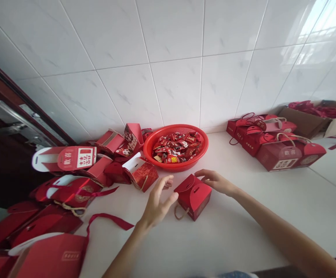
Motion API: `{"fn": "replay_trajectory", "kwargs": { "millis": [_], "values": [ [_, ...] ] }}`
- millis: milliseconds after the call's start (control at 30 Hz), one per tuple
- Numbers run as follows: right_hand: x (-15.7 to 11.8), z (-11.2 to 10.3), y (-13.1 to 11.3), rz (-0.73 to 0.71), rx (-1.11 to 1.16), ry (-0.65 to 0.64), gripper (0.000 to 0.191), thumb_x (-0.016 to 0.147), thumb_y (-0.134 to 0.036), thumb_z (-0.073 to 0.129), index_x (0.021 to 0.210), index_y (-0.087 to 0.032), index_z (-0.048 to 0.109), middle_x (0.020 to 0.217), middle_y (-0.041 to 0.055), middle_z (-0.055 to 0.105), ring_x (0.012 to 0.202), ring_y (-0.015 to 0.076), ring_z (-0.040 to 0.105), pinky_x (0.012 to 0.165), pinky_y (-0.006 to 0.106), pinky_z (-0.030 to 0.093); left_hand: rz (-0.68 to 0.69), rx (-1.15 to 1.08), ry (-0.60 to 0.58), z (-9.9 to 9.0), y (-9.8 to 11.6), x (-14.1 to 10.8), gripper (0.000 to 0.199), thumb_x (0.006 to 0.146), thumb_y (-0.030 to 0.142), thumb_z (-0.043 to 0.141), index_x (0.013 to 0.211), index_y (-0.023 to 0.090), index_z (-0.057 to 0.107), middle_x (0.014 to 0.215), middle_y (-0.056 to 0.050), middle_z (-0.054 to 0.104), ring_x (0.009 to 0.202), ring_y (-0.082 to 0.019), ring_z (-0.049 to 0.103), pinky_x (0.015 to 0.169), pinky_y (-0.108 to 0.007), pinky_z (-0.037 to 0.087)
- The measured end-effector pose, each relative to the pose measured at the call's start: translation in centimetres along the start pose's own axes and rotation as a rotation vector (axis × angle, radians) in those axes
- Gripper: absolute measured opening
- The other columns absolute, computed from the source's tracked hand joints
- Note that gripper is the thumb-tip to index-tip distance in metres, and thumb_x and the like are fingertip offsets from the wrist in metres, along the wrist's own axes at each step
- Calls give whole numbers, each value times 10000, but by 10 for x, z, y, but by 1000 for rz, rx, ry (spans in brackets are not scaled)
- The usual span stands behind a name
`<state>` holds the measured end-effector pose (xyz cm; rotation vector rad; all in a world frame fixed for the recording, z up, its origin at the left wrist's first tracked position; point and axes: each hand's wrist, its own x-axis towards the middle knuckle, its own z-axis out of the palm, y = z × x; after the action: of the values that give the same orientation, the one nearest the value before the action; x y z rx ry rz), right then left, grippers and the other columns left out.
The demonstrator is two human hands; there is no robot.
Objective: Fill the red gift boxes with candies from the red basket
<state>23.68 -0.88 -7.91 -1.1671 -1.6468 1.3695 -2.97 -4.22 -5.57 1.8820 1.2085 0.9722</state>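
A small red gift box point(195, 197) stands in front of me on the white table, its slotted top flaps folded over each other. A twine handle point(181, 213) hangs down its near left side. Just left of the box is my left hand point(158, 202), open, with thumb and fingers apart and nothing in it. My right hand point(218, 181) is at the box's back right corner, fingers stretched out and bent a little; whether the fingertips touch the box I cannot tell. Behind the box, a red plastic basket point(176, 166) holds many wrapped candies point(179, 146).
Open and flattened red boxes point(66, 195) with ribbons crowd the left side. Closed red gift boxes point(278, 154) stand in a group at the right. Behind them is a cardboard box point(301, 121) with dark pink material. A tiled wall point(173, 88) borders the table's back.
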Motion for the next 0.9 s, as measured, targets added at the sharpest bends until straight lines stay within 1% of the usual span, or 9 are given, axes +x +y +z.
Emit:
{"fn": "replay_trajectory", "kwargs": {
  "millis": [100, 200, 267, 333, 400, 533, 633, 767, 900],
  "values": [
    [4, 5, 5, -25, -1, -71, 372, 781, -289, 629, 1137, -195, 687, 1177, 93, 711, 875, 206, 673, 744, 330, 529, -76, -1, -60, -1, -8, -11, 523, 791, 335, 643, 1276, 184, 520, 965, -55, 660, 944, -228, 645, 940, -423, 505],
    [6, 9, 9, -39, 12, -119, 334, 784, -305, 641, 1080, -165, 708, 1063, 91, 748, 884, 223, 675, 716, 312, 515, -147, -32, -151, 8, -12, -20, 566, 768, 283, 673, 1296, 188, 490, 860, -22, 680, 874, -215, 656, 894, -387, 505],
    [6, 11, 11, -32, 21, -120, 304, 764, -329, 670, 1004, -148, 713, 967, 82, 756, 850, 226, 674, 692, 308, 506, -185, -87, -174, 16, -14, -24, 562, 760, 233, 666, 1292, 188, 489, 806, -8, 684, 812, -206, 661, 818, -351, 512],
    [7, 13, 12, -8, 26, -111, 277, 738, -348, 695, 928, -146, 705, 862, 63, 743, 774, 210, 659, 657, 302, 492, -206, -141, -156, 22, -14, -24, 525, 744, 187, 643, 1256, 182, 525, 755, 4, 670, 755, -197, 652, 752, -323, 505],
    [7, 13, 12, 15, 5, -84, 247, 719, -340, 696, 879, -152, 694, 742, 33, 702, 677, 178, 615, 607, 287, 459, -221, -191, -119, 21, -13, -22, 487, 726, 168, 631, 1210, 178, 578, 729, 10, 650, 744, -189, 638, 751, -312, 493],
    [3, 7, 3, 45, 33, 10, 256, 683, -270, 658, 921, -176, 674, 624, -20, 603, 590, 133, 525, 576, 271, 400, -346, -427, -16, 8, -8, -14, 442, 650, 168, 624, 1090, 169, 668, 654, 40, 586, 688, -157, 590, 739, -288, 473],
    [-2, -3, -7, 58, 243, 63, 345, 667, -271, 675, 1002, -198, 639, 627, -37, 567, 607, 138, 541, 631, 294, 446, -487, -692, 55, -3, -2, -9, 395, 589, 173, 612, 975, 159, 694, 593, 62, 521, 635, -133, 581, 717, -271, 469],
    [-10, -14, -24, 64, 460, 117, 385, 659, -297, 757, 1015, -216, 633, 790, 3, 640, 583, 112, 529, 632, 309, 470, -637, -916, 18, -12, 4, -5, 381, 580, 186, 648, 959, 163, 675, 593, 73, 519, 565, -136, 611, 674, -295, 506],
    [-17, -21, -52, -15, 448, 144, 313, 687, -327, 800, 946, -213, 665, 1044, 69, 696, 664, 122, 585, 689, 325, 507, -625, -973, -26, -22, 17, -2, 321, 667, 225, 711, 979, 167, 664, 694, 43, 615, 485, -81, 550, 620, -270, 504]
  ]
}}
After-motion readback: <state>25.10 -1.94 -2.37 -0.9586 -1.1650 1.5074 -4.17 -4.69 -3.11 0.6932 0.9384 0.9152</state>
